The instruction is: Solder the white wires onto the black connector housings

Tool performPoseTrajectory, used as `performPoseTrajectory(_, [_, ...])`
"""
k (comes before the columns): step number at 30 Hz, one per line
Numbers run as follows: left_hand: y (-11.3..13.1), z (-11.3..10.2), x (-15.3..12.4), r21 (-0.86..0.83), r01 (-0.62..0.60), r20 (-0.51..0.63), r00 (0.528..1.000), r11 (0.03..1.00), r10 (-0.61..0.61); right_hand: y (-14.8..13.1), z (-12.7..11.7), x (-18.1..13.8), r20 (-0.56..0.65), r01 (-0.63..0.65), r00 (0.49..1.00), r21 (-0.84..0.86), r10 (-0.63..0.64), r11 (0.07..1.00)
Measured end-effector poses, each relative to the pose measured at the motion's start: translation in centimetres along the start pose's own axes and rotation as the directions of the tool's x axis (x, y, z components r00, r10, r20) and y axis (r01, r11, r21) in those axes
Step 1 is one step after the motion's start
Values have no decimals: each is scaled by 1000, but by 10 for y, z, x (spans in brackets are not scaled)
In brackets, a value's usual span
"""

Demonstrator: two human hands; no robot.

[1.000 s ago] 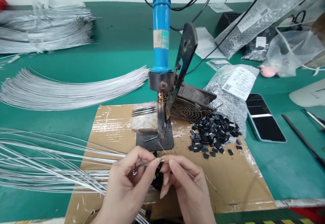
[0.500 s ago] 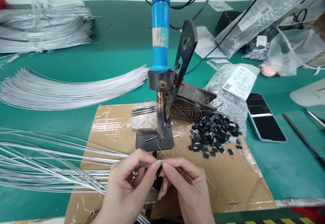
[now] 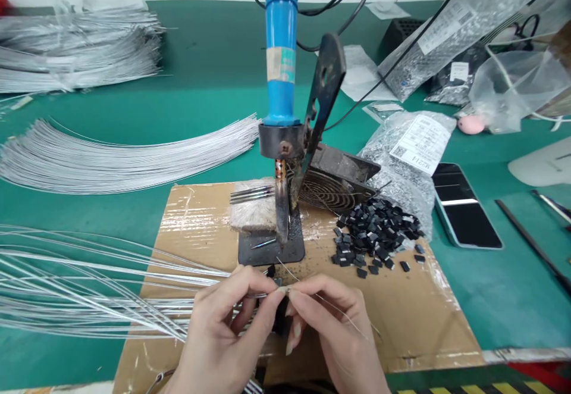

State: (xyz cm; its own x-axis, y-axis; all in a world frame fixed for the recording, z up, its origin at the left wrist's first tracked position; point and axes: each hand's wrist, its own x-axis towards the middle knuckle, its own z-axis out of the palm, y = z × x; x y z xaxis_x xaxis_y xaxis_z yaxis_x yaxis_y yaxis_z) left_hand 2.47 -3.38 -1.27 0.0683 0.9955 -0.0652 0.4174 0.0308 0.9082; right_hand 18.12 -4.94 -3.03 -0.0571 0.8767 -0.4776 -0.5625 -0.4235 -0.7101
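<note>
Below the soldering iron (image 3: 282, 84), my left hand (image 3: 232, 322) is closed in a pinch on a thin grey wire (image 3: 256, 296). Close beside it, fingertips almost touching, my right hand (image 3: 334, 322) is also pinched. A fine silvery solder wire (image 3: 288, 270) runs through its fingers, one end sticking up toward the iron tip (image 3: 282, 221) and the rest trailing over the hand. What lies between the two pinches is too small to make out. Long grey wires (image 3: 178, 282) stretch leftward from behind my left hand. Small black pieces show partly under my hands.
A cardboard sheet (image 3: 191, 221) lies on the green table. It bears a heap of small black pieces (image 3: 379, 233), a round-grilled fan (image 3: 330, 188) and a pale block (image 3: 252, 218). A phone (image 3: 466, 206) and plastic bags are at the right; wire bundles (image 3: 134, 162) at the left.
Both hands have shifted very slightly; my right hand has moved a little right and down, its lower fingers spreading from the left hand. The solder wire has moved with it.
</note>
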Motion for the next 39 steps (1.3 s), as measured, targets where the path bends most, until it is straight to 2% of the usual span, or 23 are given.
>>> performPoseTrajectory(6, [7, 0, 1, 21, 11, -2, 1000, 1000, -11, -9, -6, 3, 65, -60, 996, -38, 62, 997])
performPoseTrajectory(12, [4, 0, 1, 5, 42, 18, 999, 999, -42, -10, -8, 3, 71, -63, 995, -48, 67, 997])
performPoseTrajectory(28, [0, 9, -3, -51, 16, -105, 994, 999, -21, 15, 13, -3, -90, 20, 996, 125, -8, 992])
performPoseTrajectory(32, [1, 8, -2, -66, 66, -105, 992, 996, -72, 11, 9, -5, -86, 40, 996, 80, -33, 996])
performPoseTrajectory(34, [2, 6, -1, -64, 98, -102, 989, 993, -104, 3, -5, -5, -108, 143, 982, -89, -153, 986])
performPoseTrajectory(35, [2, 6, -1, -67, 116, -99, 987, 991, -122, -2, -14, -3, -106, 257, 948, -303, -300, 918])
performPoseTrajectory(36, [2, 5, 0, -76, 136, -94, 985, 988, -142, -8, -25, -1, -61, 375, 871, -557, -487, 741])
performPoseTrajectory(37, [2, 5, 0, -88, 155, -87, 983, 984, -163, -14, -36, 2, 72, 457, 767, -759, -637, 465])
performPoseTrajectory(38, [2, 5, 0, -96, 170, -81, 981, 981, -178, -20, -47, 6, 257, 489, 666, -859, -700, 149])
performPoseTrajectory(39, [2, 4, 0, -99, 177, -76, 980, 979, -185, -26, -57, 10, 331, 493, 633, -869, -700, 36])
